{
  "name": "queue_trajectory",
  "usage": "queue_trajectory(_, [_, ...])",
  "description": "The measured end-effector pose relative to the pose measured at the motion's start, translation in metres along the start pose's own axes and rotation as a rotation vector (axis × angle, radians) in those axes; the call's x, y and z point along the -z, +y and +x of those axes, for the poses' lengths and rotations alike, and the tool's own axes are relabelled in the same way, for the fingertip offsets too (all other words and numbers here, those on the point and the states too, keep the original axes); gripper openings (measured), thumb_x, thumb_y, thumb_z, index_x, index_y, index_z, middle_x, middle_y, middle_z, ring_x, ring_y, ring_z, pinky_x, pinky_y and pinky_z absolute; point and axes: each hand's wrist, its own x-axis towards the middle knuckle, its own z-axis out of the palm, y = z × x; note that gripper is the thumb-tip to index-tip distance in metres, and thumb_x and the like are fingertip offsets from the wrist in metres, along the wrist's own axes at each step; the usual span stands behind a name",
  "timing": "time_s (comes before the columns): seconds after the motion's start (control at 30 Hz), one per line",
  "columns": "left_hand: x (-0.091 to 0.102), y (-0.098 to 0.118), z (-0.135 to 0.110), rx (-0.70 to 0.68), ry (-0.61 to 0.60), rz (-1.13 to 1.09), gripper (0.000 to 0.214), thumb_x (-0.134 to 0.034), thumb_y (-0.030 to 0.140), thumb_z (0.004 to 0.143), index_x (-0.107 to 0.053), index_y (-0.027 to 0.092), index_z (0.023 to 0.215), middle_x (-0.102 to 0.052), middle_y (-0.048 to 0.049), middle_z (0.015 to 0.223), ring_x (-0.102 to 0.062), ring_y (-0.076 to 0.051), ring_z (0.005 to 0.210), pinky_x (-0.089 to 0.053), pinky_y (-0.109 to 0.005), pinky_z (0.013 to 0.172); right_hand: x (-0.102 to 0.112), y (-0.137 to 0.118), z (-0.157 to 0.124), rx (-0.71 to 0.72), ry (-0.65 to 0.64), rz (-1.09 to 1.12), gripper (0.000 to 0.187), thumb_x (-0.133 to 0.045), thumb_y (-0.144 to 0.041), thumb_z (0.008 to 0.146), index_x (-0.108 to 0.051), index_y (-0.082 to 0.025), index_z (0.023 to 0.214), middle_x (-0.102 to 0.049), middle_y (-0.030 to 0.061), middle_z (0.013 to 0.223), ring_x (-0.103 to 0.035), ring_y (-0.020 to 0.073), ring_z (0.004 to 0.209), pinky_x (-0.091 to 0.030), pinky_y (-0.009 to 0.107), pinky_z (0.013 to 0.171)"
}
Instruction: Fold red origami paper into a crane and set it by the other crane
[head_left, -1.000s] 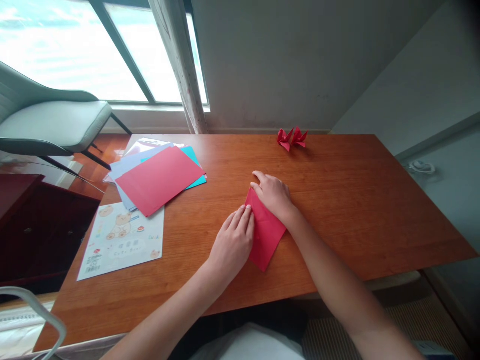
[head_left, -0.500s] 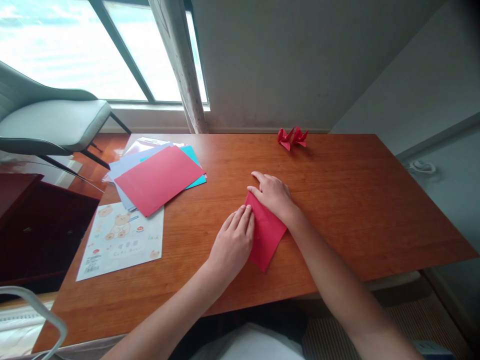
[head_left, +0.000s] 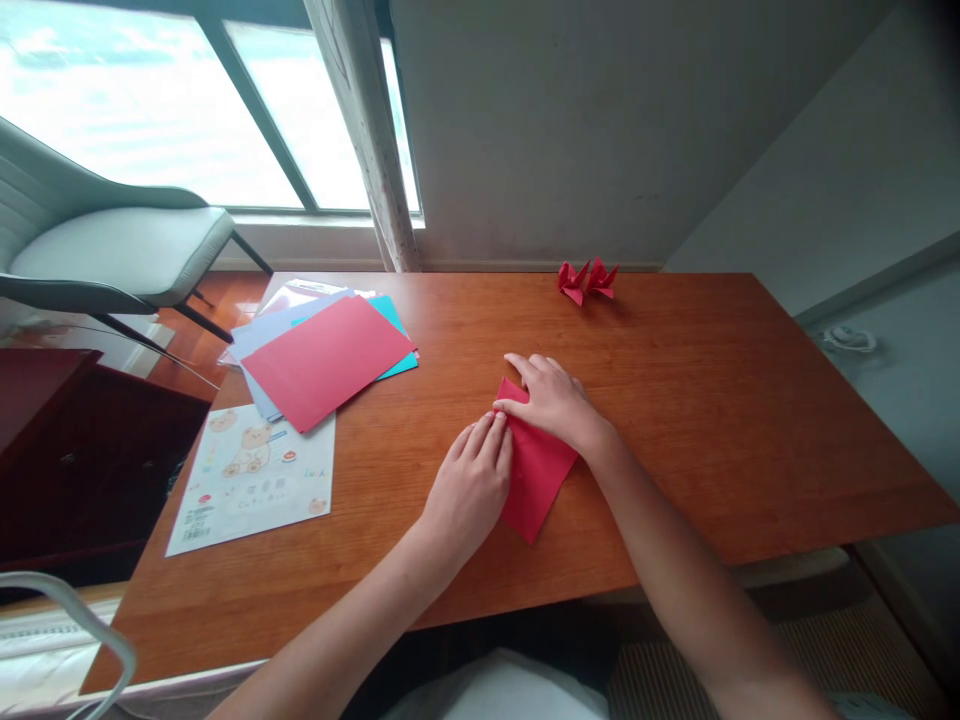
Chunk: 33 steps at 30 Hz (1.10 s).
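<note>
A folded piece of red paper (head_left: 538,470) lies on the wooden table in front of me, one pointed corner towards me. My left hand (head_left: 472,475) presses its fingertips, held together, on the paper's left edge near the top; its thumb is hidden. My right hand (head_left: 553,400) rests over the upper right part. Its thumb reaches across to the left fingertips, while its index finger stretches out past the paper, apart from the thumb. The far tip of the paper shows between that thumb and index finger.
Two red folded paper figures (head_left: 587,281) stand at the table's (head_left: 712,400) far edge. To the left lie a red sheet (head_left: 330,362) over blue and pale sheets, and a white sheet with bear drawings (head_left: 259,490). A chair (head_left: 127,250) stands beyond the left corner.
My right thumb has slid down from the paper's far tip, which now shows above it. The left hand stays nearly in place. The whole view has shifted slightly.
</note>
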Motion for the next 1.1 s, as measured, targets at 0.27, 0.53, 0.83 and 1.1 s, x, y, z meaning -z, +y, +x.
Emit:
queue_trajectory(0.27, [0.002,0.001,0.001,0.005,0.010,0.024,0.044,-0.047,0.015,0.094,-0.056,0.003,0.135,-0.058,-0.0179,0.141,-0.055,-0.032,0.126,-0.044,-0.043,0.107,0.005,-0.003,0.007,-0.066,0.027,0.064,0.054,-0.065,-0.046,0.087,-0.054,-0.022,0.134,-0.069,0.0083,0.109,-0.064,0.0238,0.098,-0.045,0.032,0.076])
queue_trajectory(0.53, [0.008,-0.007,0.008,-0.074,-0.041,-0.023,0.046,-0.043,0.014,0.092,-0.053,0.000,0.134,-0.055,-0.0221,0.140,-0.046,-0.031,0.136,-0.033,-0.043,0.116,0.003,0.000,0.006,-0.046,0.025,0.074,0.060,-0.069,-0.048,0.084,-0.053,-0.022,0.135,-0.069,0.0079,0.110,-0.063,0.0239,0.100,-0.045,0.031,0.077])
queue_trajectory(0.83, [0.023,-0.012,0.022,-0.139,-0.136,-0.051,0.030,-0.045,0.016,0.090,-0.061,0.008,0.114,-0.061,-0.0182,0.118,-0.053,-0.031,0.121,-0.038,-0.045,0.109,0.004,-0.001,0.007,-0.059,0.007,0.068,0.060,-0.069,-0.048,0.083,-0.053,-0.022,0.135,-0.068,0.0089,0.111,-0.061,0.0248,0.104,-0.045,0.032,0.080])
queue_trajectory(1.1, [0.025,-0.007,0.016,-0.139,-0.143,0.009,0.033,-0.043,0.012,0.090,-0.061,0.005,0.117,-0.061,-0.0175,0.111,-0.057,-0.029,0.110,-0.043,-0.044,0.104,0.004,-0.001,0.006,-0.048,0.012,0.064,0.059,-0.068,-0.049,0.085,-0.052,-0.022,0.135,-0.068,0.0081,0.111,-0.062,0.0244,0.103,-0.044,0.031,0.078])
